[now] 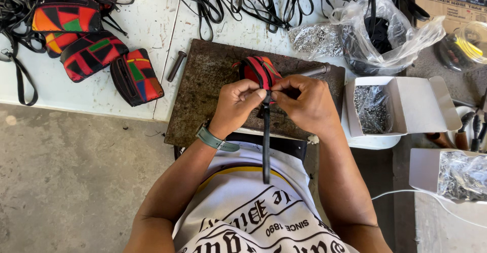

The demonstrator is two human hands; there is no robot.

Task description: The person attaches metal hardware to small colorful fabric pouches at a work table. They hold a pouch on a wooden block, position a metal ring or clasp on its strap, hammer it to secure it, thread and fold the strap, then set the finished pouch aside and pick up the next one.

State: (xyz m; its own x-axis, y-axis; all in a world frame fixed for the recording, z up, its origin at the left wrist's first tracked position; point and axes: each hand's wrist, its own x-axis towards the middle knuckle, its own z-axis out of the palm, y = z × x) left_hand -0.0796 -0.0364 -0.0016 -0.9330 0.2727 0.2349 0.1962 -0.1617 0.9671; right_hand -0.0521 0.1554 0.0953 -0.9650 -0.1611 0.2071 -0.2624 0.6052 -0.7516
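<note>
My left hand (239, 99) and my right hand (302, 100) meet over a rusty metal plate (203, 88) on the white table. Between them they pinch a small red, black and green patterned pouch (258, 69) and the top of its black strap (266, 146), which hangs down toward my lap. A grey watch band sits on my left wrist. A metal rod (310, 71) lies on the plate just behind my right hand.
Several finished patterned pouches (94, 52) lie at the left. A dark bolt (177, 65) rests by the plate. Black straps (243, 2) pile at the back. A plastic bag (378, 35) and open white boxes of small metal fittings (373, 108) stand at the right, with tool handles (469, 131) beyond.
</note>
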